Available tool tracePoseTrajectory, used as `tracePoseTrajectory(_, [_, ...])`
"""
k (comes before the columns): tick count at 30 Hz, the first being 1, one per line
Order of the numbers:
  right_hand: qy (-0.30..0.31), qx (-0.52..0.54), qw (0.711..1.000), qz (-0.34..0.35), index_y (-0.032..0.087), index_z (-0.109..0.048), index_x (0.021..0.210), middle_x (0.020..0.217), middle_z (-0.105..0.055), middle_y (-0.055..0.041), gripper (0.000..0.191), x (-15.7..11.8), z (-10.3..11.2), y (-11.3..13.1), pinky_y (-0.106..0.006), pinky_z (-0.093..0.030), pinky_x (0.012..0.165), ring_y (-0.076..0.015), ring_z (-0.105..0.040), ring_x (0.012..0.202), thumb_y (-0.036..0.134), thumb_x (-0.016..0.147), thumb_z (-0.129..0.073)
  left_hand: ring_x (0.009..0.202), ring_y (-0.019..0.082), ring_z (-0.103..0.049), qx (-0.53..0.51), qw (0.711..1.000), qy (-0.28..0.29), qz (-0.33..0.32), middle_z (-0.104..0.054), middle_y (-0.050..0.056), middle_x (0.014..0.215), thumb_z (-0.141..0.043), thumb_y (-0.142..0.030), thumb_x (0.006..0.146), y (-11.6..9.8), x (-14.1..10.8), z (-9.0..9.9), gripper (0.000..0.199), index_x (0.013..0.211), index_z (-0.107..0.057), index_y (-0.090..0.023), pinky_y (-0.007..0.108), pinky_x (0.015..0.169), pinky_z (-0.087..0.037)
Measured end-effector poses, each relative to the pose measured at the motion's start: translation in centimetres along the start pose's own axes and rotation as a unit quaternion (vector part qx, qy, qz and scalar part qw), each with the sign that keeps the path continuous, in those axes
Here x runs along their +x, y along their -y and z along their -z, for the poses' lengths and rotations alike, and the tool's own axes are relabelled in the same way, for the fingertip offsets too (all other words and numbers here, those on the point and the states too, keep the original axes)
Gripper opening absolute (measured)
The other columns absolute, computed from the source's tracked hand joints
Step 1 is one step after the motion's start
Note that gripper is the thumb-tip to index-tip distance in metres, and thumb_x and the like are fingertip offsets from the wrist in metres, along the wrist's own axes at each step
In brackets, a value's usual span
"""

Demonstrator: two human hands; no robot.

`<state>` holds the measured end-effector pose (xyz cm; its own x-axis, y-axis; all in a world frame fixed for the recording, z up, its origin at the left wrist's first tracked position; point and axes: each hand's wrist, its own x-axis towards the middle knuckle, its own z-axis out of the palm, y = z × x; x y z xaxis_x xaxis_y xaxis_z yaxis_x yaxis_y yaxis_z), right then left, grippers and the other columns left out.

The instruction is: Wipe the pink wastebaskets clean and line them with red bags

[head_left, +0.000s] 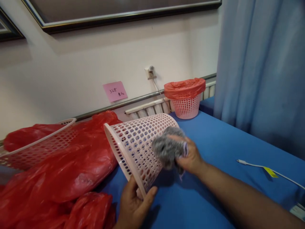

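Pink basket (140, 138) we seem to be wiping: left hand (134, 202) clamps its left end, right hand (192, 156) clutches grey cloth (166, 148); next probably needs turning.

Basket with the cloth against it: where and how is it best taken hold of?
Likely by the rim, from the near left, as the left grip does: the basket is tipped, open end leftward, offering a thin edge to pinch. The right grip and cloth occupy the side nearer its base.
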<state>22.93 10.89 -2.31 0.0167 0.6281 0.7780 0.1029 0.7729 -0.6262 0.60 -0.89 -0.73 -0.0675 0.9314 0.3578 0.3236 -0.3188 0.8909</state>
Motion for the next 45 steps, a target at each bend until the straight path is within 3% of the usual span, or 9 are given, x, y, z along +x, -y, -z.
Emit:
tracePoseTrajectory(6, [-0.166, -0.077, 0.954, -0.237, 0.022, -0.072, 0.131, 0.123, -0.079, -0.0096, 0.049, 3.0, 1.6, -5.3, -0.055, -0.053, 0.113, -0.0314, -0.072, 0.121, 0.035, 0.084, -0.064, 0.106, 0.031, -0.080, 0.254, 0.956, 0.094, -0.110, -0.081, 0.013, 0.117, -0.072, -0.038, 0.090, 1.8, -0.2, -0.2, 0.047, 0.133, -0.065, -0.020, 0.045, 0.093, -0.067])
tracePoseTrajectory(12, [-0.002, -0.038, 0.999, 0.035, 0.029, -0.057, 0.153, 0.148, -0.067, -0.0088, 0.067, -0.3, -0.6, 0.8, -0.047, -0.051, 0.118, -0.0276, -0.067, 0.134, 0.029, 0.087, -0.071, 0.109, 0.032, -0.078, 0.293, 0.940, 0.103, -0.141, -0.079, 0.013, 0.120, -0.069, -0.036, 0.090, 1.9, 0.6, -0.5, 0.042, 0.130, -0.064, -0.022, 0.045, 0.091, -0.067])
tracePoseTrajectory(17, [0.135, 0.039, 0.966, 0.219, 0.028, -0.046, 0.161, 0.152, -0.064, -0.0086, 0.076, -2.2, -0.9, 4.7, -0.042, -0.055, 0.114, -0.0275, -0.068, 0.133, 0.034, 0.089, -0.068, 0.100, 0.028, -0.077, 0.239, 0.948, 0.148, -0.149, -0.078, 0.011, 0.112, -0.059, -0.028, 0.094, 1.7, 0.7, -0.1, 0.035, 0.128, -0.064, -0.022, 0.043, 0.090, -0.066])
tracePoseTrajectory(23, [-0.146, -0.073, 0.969, -0.183, 0.023, -0.076, 0.123, 0.127, -0.078, -0.0090, 0.047, 1.6, 0.7, -3.1, -0.045, -0.055, 0.113, -0.0288, -0.072, 0.123, 0.029, 0.078, -0.066, 0.127, 0.031, -0.069, 0.273, 0.926, 0.195, -0.174, -0.069, 0.015, 0.141, -0.053, -0.016, 0.095, 1.3, 1.0, -0.2, 0.055, 0.149, -0.054, -0.025, 0.048, 0.109, -0.059])
tracePoseTrajectory(27, [-0.205, -0.076, 0.937, -0.273, 0.018, -0.076, 0.115, 0.113, -0.082, -0.0127, 0.043, 3.6, 2.1, -6.1, -0.051, -0.058, 0.106, -0.0319, -0.076, 0.110, 0.034, 0.077, -0.062, 0.130, 0.032, -0.067, 0.274, 0.915, 0.249, -0.160, -0.064, 0.013, 0.150, -0.055, -0.008, 0.087, 1.4, 1.2, -0.6, 0.064, 0.147, -0.061, -0.028, 0.048, 0.110, -0.058])
tracePoseTrajectory(32, [-0.079, -0.065, 0.995, -0.004, 0.024, -0.066, 0.141, 0.141, -0.071, -0.0112, 0.058, 0.2, 0.4, 0.2, -0.048, -0.050, 0.119, -0.0304, -0.066, 0.134, 0.033, 0.084, -0.071, 0.143, 0.036, -0.057, 0.253, 0.937, 0.190, -0.151, -0.062, 0.015, 0.152, -0.056, -0.013, 0.089, 2.9, 1.1, -0.8, 0.066, 0.153, -0.057, -0.026, 0.058, 0.121, -0.047])
tracePoseTrajectory(36, [0.075, -0.005, 0.970, 0.229, 0.031, -0.051, 0.157, 0.142, -0.071, -0.0066, 0.076, -2.3, -0.7, 4.7, -0.049, -0.055, 0.114, -0.0316, -0.068, 0.131, 0.038, 0.084, -0.074, 0.135, 0.034, -0.064, 0.239, 0.942, 0.204, -0.116, -0.073, 0.013, 0.135, -0.059, -0.020, 0.095, 3.3, 0.9, -0.7, 0.049, 0.143, -0.066, -0.029, 0.054, 0.117, -0.052])
tracePoseTrajectory(40, [-0.053, -0.028, 0.998, 0.008, 0.027, -0.067, 0.140, 0.136, -0.074, -0.0085, 0.058, -0.3, -0.1, 1.6, -0.047, -0.055, 0.114, -0.0290, -0.071, 0.126, 0.025, 0.082, -0.069, 0.149, 0.032, -0.052, 0.247, 0.937, 0.210, -0.132, -0.062, 0.013, 0.154, -0.051, -0.018, 0.098, 3.1, 1.2, -0.7, 0.055, 0.152, -0.057, -0.027, 0.056, 0.125, -0.042])
tracePoseTrajectory(45, [-0.188, -0.049, 0.944, -0.266, 0.018, -0.076, 0.112, 0.115, -0.082, -0.0117, 0.039, 3.2, 2.4, -5.6, -0.050, -0.059, 0.102, -0.0312, -0.077, 0.108, 0.033, 0.078, -0.064, 0.152, 0.032, -0.048, 0.251, 0.932, 0.224, -0.134, -0.051, 0.012, 0.164, -0.051, -0.009, 0.091, 2.3, 1.3, -1.1, 0.070, 0.158, -0.052, -0.029, 0.055, 0.125, -0.043])
